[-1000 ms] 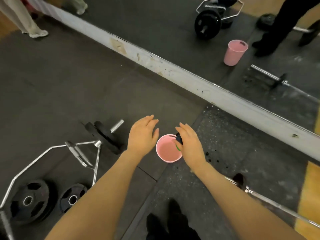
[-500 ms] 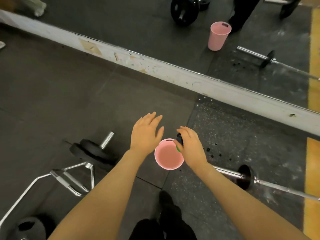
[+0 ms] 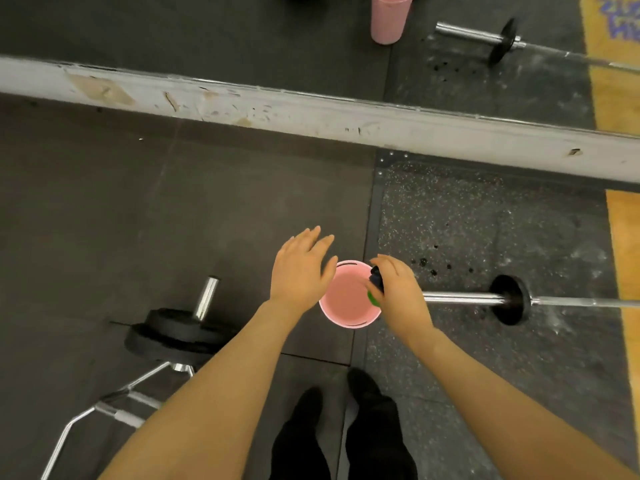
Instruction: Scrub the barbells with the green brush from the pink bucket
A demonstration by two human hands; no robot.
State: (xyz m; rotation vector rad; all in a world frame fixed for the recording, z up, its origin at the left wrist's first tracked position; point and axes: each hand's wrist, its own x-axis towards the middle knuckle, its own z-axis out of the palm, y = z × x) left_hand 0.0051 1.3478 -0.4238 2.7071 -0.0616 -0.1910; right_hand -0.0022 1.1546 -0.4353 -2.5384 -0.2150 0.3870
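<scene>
The dark rubber floor [image 3: 138, 220] fills most of my view, with a speckled mat [image 3: 485, 220] on the right and a yellow strip [image 3: 627, 258] at the far right edge. A scuffed white baseboard [image 3: 311, 114] runs across the far side, and above it a mirror [image 3: 242, 36] shows the same floor again.

To my right a straight barbell [image 3: 460, 298] lies on the speckled mat, its chrome sleeve pointing at the bucket and a small black plate [image 3: 512, 299] on it. To my near left lies a bent-frame bar [image 3: 114, 407] with black plates [image 3: 173, 336] stacked on its sleeve and a chrome end [image 3: 206, 297] sticking up.

My legs in black [image 3: 346, 441] stand near the bottom of the view, just this side of the bucket.

The pink bucket [image 3: 346, 294] stands on the floor between my two hands, at the seam where the plain floor meets the speckled mat. My left hand [image 3: 299, 271] hovers at its left rim, fingers [image 3: 311, 237] straight and spread, holding nothing. My right hand [image 3: 398, 289] is at the right rim, its fingers curled round the green brush [image 3: 373, 297], of which I see only a dark top and a bit of green just inside the rim.

Dark spots [image 3: 433, 266] dot the mat just beyond my right hand.
</scene>
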